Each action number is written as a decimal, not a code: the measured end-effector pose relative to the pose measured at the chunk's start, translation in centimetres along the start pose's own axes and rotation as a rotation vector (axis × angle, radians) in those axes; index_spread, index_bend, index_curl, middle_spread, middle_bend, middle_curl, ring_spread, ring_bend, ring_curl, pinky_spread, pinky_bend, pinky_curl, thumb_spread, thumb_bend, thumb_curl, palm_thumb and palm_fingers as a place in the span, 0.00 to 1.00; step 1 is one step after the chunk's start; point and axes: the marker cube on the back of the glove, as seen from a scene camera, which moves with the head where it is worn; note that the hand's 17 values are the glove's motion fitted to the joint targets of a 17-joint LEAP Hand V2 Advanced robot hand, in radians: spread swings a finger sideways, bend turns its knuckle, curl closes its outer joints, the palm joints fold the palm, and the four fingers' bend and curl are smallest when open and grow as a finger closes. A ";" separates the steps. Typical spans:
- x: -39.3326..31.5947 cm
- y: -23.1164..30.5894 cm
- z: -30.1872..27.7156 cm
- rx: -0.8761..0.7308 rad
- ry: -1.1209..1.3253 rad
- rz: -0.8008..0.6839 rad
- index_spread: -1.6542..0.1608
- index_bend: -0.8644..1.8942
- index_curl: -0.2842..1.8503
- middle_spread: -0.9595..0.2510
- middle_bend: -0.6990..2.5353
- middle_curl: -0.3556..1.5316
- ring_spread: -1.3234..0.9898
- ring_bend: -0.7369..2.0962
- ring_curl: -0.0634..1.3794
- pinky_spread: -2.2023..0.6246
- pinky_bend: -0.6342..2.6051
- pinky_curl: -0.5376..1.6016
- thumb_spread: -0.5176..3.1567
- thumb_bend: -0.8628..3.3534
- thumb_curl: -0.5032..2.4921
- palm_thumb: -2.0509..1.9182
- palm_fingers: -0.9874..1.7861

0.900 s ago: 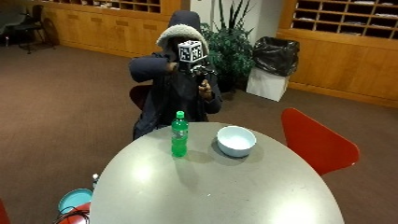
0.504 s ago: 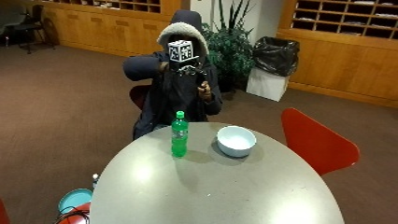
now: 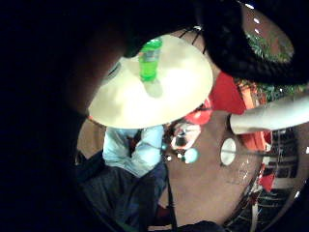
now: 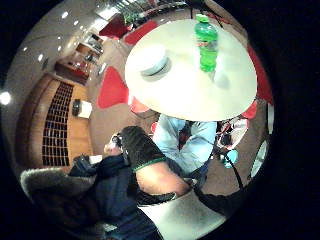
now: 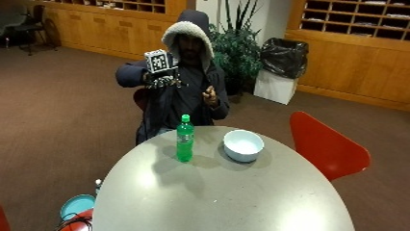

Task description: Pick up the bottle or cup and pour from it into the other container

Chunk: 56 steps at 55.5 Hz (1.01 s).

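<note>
On the round table [image 5: 211, 202], near its far edge, we see the green bottle [image 5: 185, 139] standing upright with its cap on, and the white bowl [image 5: 243, 145] just beside it, apart from it. Both palm views show the same pair from above: the bottle [image 4: 206, 44] upright on the pale tabletop, the bowl [image 4: 151, 60] near it, and in the little finger side view the bottle [image 3: 149, 60] alone shows clearly. Neither container is touched. We find the gloved right hand [image 5: 160, 81] raised well above and behind the bottle, at chest height in front of the seated person, holding nothing; whether its fingers are spread or curled we cannot tell. The bare left hand [image 5: 209, 95] is lifted too, well apart from bottle and bowl. A red chair [image 5: 323, 147] stands beside the table, and a black-bagged bin [image 5: 280, 70] stands by the wooden wall behind.
</note>
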 end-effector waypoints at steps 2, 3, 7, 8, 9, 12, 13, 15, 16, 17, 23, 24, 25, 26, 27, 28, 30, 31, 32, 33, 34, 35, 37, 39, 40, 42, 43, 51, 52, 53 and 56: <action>1.0 -0.3 0.1 -0.013 -0.015 0.038 0.68 0.44 0.29 0.74 0.27 0.33 0.64 0.32 0.09 0.92 0.31 0.39 0.40 0.20 0.27 0.57 0.41; 1.5 -0.4 0.2 -0.017 -0.022 0.054 0.68 0.44 0.29 0.74 0.27 0.33 0.64 0.32 0.09 0.92 0.31 0.39 0.40 0.20 0.27 0.57 0.41; 3.7 -2.2 0.8 0.081 -0.039 0.100 0.68 0.44 0.29 0.74 0.27 0.33 0.64 0.32 0.09 0.92 0.31 0.39 0.40 0.20 0.28 0.57 0.41; 4.1 -2.9 1.1 0.135 -0.042 0.132 0.68 0.44 0.29 0.74 0.27 0.33 0.64 0.32 0.09 0.92 0.31 0.39 0.40 0.20 0.28 0.58 0.41; 4.6 -3.3 1.4 0.175 -0.047 0.161 0.68 0.44 0.29 0.74 0.27 0.33 0.64 0.32 0.09 0.92 0.31 0.39 0.40 0.20 0.28 0.58 0.41; 6.1 -3.3 2.0 0.126 -0.074 0.142 0.68 0.43 0.29 0.74 0.27 0.33 0.64 0.32 0.10 0.92 0.31 0.39 0.40 0.20 0.28 0.58 0.41; 6.6 -3.5 2.2 0.115 -0.084 0.134 0.68 0.43 0.29 0.74 0.27 0.33 0.64 0.32 0.10 0.92 0.31 0.40 0.40 0.20 0.28 0.58 0.41; 7.5 -4.9 2.6 0.179 -0.099 0.161 0.68 0.43 0.29 0.74 0.27 0.33 0.64 0.32 0.10 0.92 0.31 0.40 0.39 0.20 0.28 0.58 0.40; 7.9 -5.6 2.9 0.224 -0.106 0.177 0.68 0.43 0.29 0.74 0.27 0.33 0.64 0.32 0.10 0.92 0.31 0.40 0.39 0.20 0.28 0.58 0.40; 8.3 -6.0 3.2 0.246 -0.115 0.182 0.68 0.43 0.29 0.74 0.27 0.33 0.64 0.32 0.10 0.92 0.31 0.40 0.39 0.20 0.28 0.58 0.40; 9.8 -5.7 5.0 0.130 -0.185 0.134 0.68 0.42 0.29 0.74 0.27 0.33 0.65 0.32 0.10 0.92 0.31 0.40 0.39 0.20 0.28 0.58 0.40; 10.0 -6.1 5.3 0.142 -0.196 0.134 0.68 0.42 0.29 0.74 0.27 0.33 0.65 0.32 0.10 0.92 0.31 0.40 0.39 0.20 0.28 0.58 0.40; 10.3 -6.6 5.7 0.162 -0.204 0.125 0.68 0.42 0.29 0.74 0.27 0.33 0.65 0.32 0.10 0.92 0.32 0.40 0.39 0.20 0.28 0.58 0.40; 10.6 -7.1 6.1 0.183 -0.213 0.107 0.68 0.42 0.29 0.74 0.27 0.33 0.65 0.32 0.10 0.92 0.32 0.41 0.39 0.20 0.28 0.58 0.40; 10.8 -7.5 6.4 0.199 -0.223 0.088 0.68 0.42 0.29 0.74 0.27 0.33 0.65 0.32 0.10 0.92 0.32 0.41 0.39 0.20 0.28 0.58 0.40; 11.0 -7.8 6.7 0.202 -0.238 0.076 0.68 0.41 0.29 0.74 0.27 0.33 0.65 0.32 0.10 0.92 0.32 0.41 0.39 0.20 0.28 0.58 0.40; 11.3 -8.3 7.2 0.170 -0.283 0.087 0.68 0.41 0.29 0.74 0.27 0.33 0.65 0.32 0.10 0.92 0.32 0.41 0.39 0.20 0.28 0.59 0.40; 11.3 -8.5 7.5 0.146 -0.309 0.102 0.68 0.41 0.29 0.74 0.27 0.33 0.65 0.32 0.11 0.92 0.32 0.41 0.39 0.20 0.28 0.59 0.40; 11.4 -8.8 7.8 0.125 -0.334 0.115 0.68 0.41 0.29 0.74 0.27 0.33 0.65 0.32 0.11 0.92 0.32 0.41 0.39 0.20 0.28 0.59 0.40; 11.5 -9.1 8.0 0.113 -0.358 0.123 0.68 0.41 0.29 0.74 0.27 0.33 0.65 0.32 0.11 0.92 0.32 0.41 0.39 0.20 0.28 0.59 0.39; 11.5 -9.5 8.3 0.112 -0.380 0.127 0.68 0.41 0.29 0.74 0.27 0.33 0.65 0.32 0.11 0.92 0.33 0.41 0.39 0.20 0.28 0.59 0.39; 11.6 -9.9 8.7 0.120 -0.403 0.130 0.68 0.41 0.29 0.74 0.27 0.33 0.65 0.32 0.11 0.92 0.32 0.41 0.39 0.20 0.29 0.59 0.39; 11.6 -10.7 9.6 0.149 -0.455 0.126 0.68 0.41 0.30 0.74 0.27 0.33 0.65 0.32 0.11 0.92 0.33 0.41 0.38 0.20 0.29 0.59 0.39; 11.6 -11.5 10.5 0.154 -0.523 0.098 0.68 0.41 0.29 0.74 0.27 0.33 0.65 0.32 0.11 0.92 0.33 0.41 0.38 0.20 0.29 0.59 0.39; 11.6 -12.0 10.9 0.144 -0.563 0.072 0.68 0.41 0.30 0.74 0.27 0.33 0.65 0.32 0.11 0.92 0.33 0.41 0.38 0.20 0.29 0.59 0.39; 11.7 -13.5 12.0 0.160 -0.644 0.012 0.68 0.40 0.30 0.74 0.27 0.33 0.65 0.32 0.11 0.92 0.33 0.41 0.38 0.20 0.29 0.60 0.39; 11.6 -14.7 12.7 0.211 -0.681 -0.016 0.68 0.40 0.29 0.74 0.27 0.33 0.65 0.32 0.11 0.92 0.34 0.42 0.38 0.20 0.29 0.60 0.39; 10.7 -17.6 16.8 -0.067 -0.966 -0.087 0.68 0.39 0.29 0.75 0.27 0.33 0.65 0.31 0.10 0.92 0.36 0.42 0.38 0.20 0.29 0.62 0.38; 10.6 -18.2 17.2 -0.099 -1.003 -0.094 0.68 0.39 0.29 0.75 0.27 0.33 0.65 0.32 0.11 0.92 0.36 0.43 0.38 0.20 0.29 0.62 0.37; 10.5 -18.8 17.6 -0.123 -1.037 -0.098 0.68 0.39 0.29 0.75 0.26 0.32 0.65 0.32 0.11 0.92 0.37 0.43 0.38 0.20 0.29 0.62 0.37; 10.3 -20.4 18.3 -0.155 -1.119 -0.097 0.68 0.38 0.29 0.75 0.27 0.32 0.65 0.32 0.11 0.92 0.37 0.43 0.37 0.20 0.29 0.62 0.37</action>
